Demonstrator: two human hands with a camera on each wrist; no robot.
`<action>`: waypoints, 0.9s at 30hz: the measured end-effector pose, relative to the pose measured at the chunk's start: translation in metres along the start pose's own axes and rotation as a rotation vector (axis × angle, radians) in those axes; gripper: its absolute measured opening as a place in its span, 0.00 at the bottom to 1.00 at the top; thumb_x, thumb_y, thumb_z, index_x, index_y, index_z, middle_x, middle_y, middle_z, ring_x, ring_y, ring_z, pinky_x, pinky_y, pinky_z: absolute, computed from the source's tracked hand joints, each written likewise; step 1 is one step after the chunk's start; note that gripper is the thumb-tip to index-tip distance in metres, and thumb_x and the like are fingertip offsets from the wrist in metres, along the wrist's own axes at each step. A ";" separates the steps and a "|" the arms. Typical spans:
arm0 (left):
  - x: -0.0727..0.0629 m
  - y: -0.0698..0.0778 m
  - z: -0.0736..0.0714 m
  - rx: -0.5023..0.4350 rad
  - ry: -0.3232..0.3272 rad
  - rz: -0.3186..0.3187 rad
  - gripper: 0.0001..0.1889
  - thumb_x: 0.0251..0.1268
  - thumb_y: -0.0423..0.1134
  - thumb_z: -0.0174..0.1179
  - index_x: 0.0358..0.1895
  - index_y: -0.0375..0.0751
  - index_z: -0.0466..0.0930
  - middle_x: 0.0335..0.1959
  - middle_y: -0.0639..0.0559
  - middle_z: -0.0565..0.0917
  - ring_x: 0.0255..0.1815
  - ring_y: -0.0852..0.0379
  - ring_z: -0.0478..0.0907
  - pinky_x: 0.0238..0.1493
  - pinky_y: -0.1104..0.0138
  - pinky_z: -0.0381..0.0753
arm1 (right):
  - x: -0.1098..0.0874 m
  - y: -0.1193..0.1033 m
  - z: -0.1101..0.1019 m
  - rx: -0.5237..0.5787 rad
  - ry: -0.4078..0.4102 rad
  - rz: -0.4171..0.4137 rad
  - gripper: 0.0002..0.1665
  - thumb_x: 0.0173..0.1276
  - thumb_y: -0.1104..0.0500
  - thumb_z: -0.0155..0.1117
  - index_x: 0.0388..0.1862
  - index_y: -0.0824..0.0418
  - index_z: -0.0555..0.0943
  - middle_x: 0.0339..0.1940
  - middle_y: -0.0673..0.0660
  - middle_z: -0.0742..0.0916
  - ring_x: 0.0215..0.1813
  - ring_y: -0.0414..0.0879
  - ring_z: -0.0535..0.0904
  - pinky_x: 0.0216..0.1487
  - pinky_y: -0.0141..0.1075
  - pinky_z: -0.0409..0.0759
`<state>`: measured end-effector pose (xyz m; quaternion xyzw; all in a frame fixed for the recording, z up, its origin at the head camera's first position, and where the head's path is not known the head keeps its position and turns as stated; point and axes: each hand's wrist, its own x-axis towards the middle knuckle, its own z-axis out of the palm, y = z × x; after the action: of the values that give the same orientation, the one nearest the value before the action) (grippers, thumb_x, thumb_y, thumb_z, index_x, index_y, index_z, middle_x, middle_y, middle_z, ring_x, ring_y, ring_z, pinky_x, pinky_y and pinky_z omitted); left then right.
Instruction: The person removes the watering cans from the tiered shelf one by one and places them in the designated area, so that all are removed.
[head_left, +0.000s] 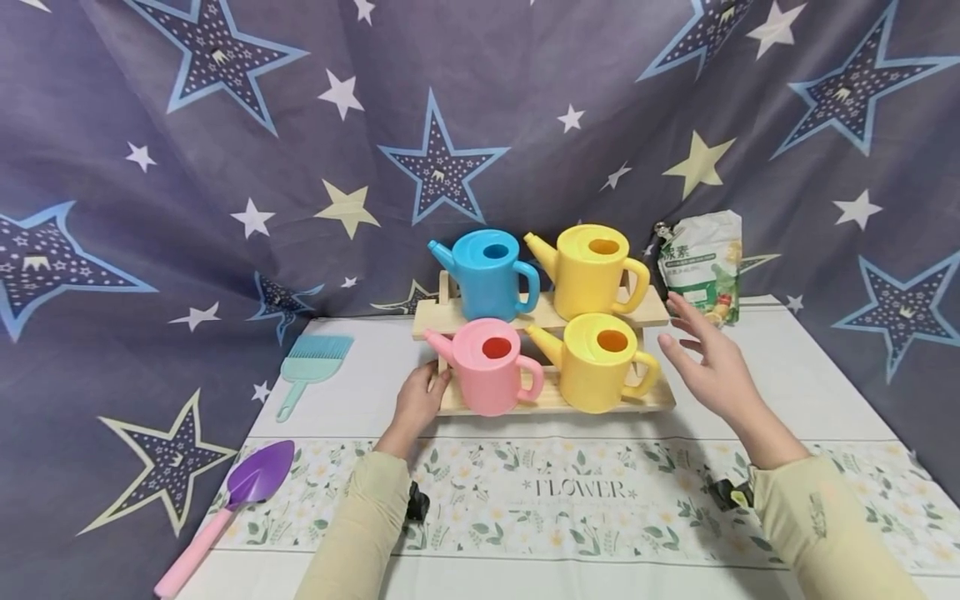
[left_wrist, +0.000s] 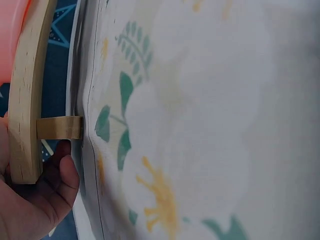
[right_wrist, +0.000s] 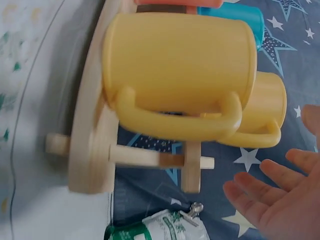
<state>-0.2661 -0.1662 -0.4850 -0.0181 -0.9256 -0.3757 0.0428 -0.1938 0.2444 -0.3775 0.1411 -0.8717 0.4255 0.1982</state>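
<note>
A two-tier wooden rack (head_left: 536,403) carries several toy watering cans. On its upper tier stand a blue watering can (head_left: 489,279) and a yellow watering can (head_left: 587,271); on the lower tier, a pink watering can (head_left: 480,375) and a second yellow watering can (right_wrist: 180,65). All spouts point left, handles right. My left hand (head_left: 422,400) grips the left end of the lower board, with fingers curled beneath the board (left_wrist: 27,100) in the left wrist view. Off the rack's right end, my right hand (head_left: 712,367) is raised with fingers spread, holding nothing.
Behind my right hand stands a white and green pouch (head_left: 701,267) with a metal clip. At the left lie a teal brush (head_left: 313,360) and a purple trowel with a pink handle (head_left: 258,475). A flower-print cloth (head_left: 577,533) covers the table; a star-patterned curtain (head_left: 525,108) hangs behind.
</note>
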 end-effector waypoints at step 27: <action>0.001 0.000 0.003 -0.019 0.008 -0.001 0.22 0.77 0.45 0.50 0.63 0.33 0.72 0.58 0.33 0.76 0.59 0.39 0.73 0.61 0.46 0.70 | 0.051 -0.005 0.010 0.074 0.069 0.172 0.31 0.75 0.53 0.56 0.74 0.59 0.65 0.68 0.63 0.75 0.63 0.61 0.74 0.58 0.54 0.75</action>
<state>-0.2669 -0.1636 -0.4872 -0.0163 -0.9219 -0.3844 0.0460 -0.2388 0.2301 -0.3562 0.0582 -0.8568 0.4776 0.1855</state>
